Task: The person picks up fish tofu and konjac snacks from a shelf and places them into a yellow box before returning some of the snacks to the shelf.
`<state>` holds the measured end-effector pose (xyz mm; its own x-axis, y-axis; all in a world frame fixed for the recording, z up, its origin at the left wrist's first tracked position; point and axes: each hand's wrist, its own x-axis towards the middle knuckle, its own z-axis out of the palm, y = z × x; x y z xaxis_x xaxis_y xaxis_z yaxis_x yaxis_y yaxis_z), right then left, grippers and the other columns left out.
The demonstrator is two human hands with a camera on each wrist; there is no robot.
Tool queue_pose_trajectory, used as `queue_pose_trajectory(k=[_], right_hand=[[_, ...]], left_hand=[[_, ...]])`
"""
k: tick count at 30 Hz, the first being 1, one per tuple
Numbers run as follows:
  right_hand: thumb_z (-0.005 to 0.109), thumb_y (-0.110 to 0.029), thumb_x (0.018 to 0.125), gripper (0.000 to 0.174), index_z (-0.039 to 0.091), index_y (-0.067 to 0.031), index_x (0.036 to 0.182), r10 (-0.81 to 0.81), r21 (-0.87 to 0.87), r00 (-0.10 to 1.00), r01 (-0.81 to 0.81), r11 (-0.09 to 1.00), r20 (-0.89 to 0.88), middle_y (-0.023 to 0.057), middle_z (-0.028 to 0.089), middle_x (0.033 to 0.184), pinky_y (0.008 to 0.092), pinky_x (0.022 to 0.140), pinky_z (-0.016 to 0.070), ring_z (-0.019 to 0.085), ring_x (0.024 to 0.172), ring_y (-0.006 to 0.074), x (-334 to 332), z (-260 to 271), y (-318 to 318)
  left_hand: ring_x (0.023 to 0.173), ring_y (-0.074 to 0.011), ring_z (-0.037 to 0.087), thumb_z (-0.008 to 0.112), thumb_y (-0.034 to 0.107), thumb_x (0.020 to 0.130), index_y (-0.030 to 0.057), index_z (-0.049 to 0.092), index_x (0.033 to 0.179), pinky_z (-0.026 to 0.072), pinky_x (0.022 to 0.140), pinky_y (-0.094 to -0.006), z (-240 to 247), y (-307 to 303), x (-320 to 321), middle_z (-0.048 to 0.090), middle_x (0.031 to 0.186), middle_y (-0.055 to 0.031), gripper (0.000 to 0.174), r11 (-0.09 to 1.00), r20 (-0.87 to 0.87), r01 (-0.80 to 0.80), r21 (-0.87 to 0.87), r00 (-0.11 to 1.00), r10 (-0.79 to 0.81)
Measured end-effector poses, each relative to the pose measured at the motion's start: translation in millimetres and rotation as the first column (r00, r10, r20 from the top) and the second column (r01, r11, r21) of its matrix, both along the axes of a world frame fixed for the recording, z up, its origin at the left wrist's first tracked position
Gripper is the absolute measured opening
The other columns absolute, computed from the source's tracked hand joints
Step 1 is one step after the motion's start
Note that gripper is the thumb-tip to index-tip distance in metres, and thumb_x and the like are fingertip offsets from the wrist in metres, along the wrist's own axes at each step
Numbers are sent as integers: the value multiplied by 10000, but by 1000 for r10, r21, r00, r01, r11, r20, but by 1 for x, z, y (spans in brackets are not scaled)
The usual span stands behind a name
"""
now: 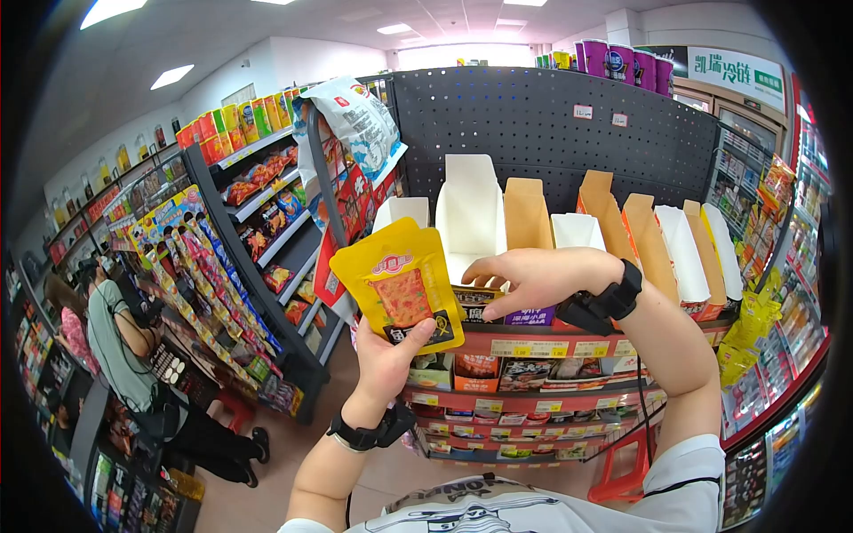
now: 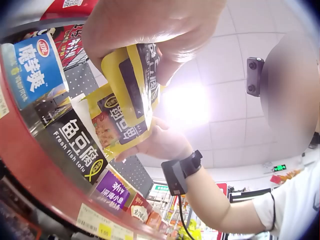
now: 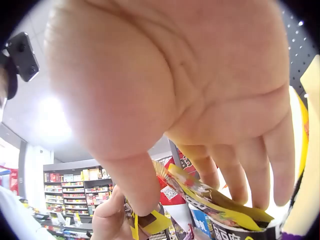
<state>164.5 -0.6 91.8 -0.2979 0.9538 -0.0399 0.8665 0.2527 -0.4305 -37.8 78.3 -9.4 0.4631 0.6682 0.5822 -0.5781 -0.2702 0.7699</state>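
Observation:
My left hand [image 1: 388, 360] grips yellow fish tofu packets [image 1: 396, 289], fanned one behind another, with the thumb across the front one. In the left wrist view their black-labelled ends [image 2: 131, 82] show close under that hand. My right hand [image 1: 546, 282] is over the black fish tofu box [image 2: 75, 142] on the shelf. Seen from the right wrist, its fingers [image 3: 240, 175] reach down fairly straight behind a yellow-edged packet [image 3: 220, 200] at the box's opening. The right thumb stands apart from them on the near side.
Open display boxes, including a tall white one [image 1: 472, 209] and a brown one [image 1: 527, 213], stand in a row against the black pegboard [image 1: 533, 115]. A purple box [image 2: 112, 190] is beside the black one. Red stool [image 1: 619, 471] below right; another person [image 1: 124, 342] at left.

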Motion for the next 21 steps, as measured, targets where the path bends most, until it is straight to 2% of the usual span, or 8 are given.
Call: queue_pose_trajectory(k=[5, 7, 9, 11, 13, 14, 19, 21], right_hand=[[603, -396, 818, 734, 275, 47, 1303, 71, -33, 994, -74, 997, -87, 287, 438, 1216, 365, 928, 403, 470, 1134, 317, 6, 15, -10], [670, -357, 772, 821, 191, -25, 1350, 35, -26, 981, -41, 999, -191, 240, 435, 1241, 381, 956, 376, 428, 1178, 282, 2, 22, -10], [680, -311, 770, 823, 173, -47, 1363, 137, 101, 837, -99, 990, -530, 218, 436, 1241, 380, 978, 352, 428, 1174, 269, -10, 31, -15], [689, -226, 766, 728, 273, -34, 1332, 158, 161, 833, -84, 983, -530, 170, 484, 1202, 352, 945, 389, 474, 1121, 217, -24, 36, -22], [686, -127, 756, 551, 436, -8, 1233, 98, 160, 952, -53, 986, -289, 116, 562, 1109, 305, 877, 439, 538, 1012, 152, -43, 44, -31], [667, -124, 746, 341, 579, 45, 1029, 118, 293, 929, -11, 956, -352, 120, 646, 896, 276, 753, 459, 586, 785, 164, -47, 37, -30], [648, -93, 756, 233, 622, 31, 952, 60, 376, 914, 105, 921, -402, 80, 649, 833, 255, 716, 455, 567, 733, 111, -47, 43, -27], [636, -83, 769, 207, 625, 43, 933, 77, 453, 888, 155, 878, -453, 56, 647, 828, 243, 698, 456, 551, 731, 66, -35, 54, -25]], left_hand=[[917, -134, 580, 664, 23, 769, -2, 486, 1106, 464, 812, -278, 5, -1, 1, 598, 1025, -71, 381, 1000, -43, 22, 14, 999, -22], [924, -135, 579, 665, 22, 768, -3, 480, 1113, 463, 817, -278, 6, -3, 1, 597, 1028, -74, 392, 999, -53, 35, 12, 998, -34], [939, -133, 573, 668, 11, 762, -4, 475, 1119, 457, 824, -272, 7, -5, 1, 593, 1037, -75, 407, 992, -122, 100, 74, 988, -90], [947, -132, 569, 671, 11, 758, -4, 476, 1118, 454, 827, -270, 11, -10, 0, 592, 1042, -74, 410, 985, -179, 104, 136, 981, -79], [955, -131, 565, 675, 10, 755, -4, 476, 1118, 451, 830, -267, 16, -14, -3, 591, 1046, -72, 414, 974, -234, 113, 197, 970, -65], [952, -128, 563, 676, 8, 751, -3, 477, 1120, 449, 830, -266, 18, -15, -4, 590, 1042, -67, 419, 970, -239, 119, 213, 969, -66], [945, -133, 562, 660, -9, 755, 5, 440, 1142, 450, 819, -259, 25, -15, -11, 582, 1034, -76, 445, 964, -148, -3, 267, 988, 44], [929, -143, 567, 629, -20, 771, 13, 391, 1153, 454, 801, -251, 22, -6, -16, 566, 1039, -106, 451, 989, -47, -30, 143, 998, 37]])
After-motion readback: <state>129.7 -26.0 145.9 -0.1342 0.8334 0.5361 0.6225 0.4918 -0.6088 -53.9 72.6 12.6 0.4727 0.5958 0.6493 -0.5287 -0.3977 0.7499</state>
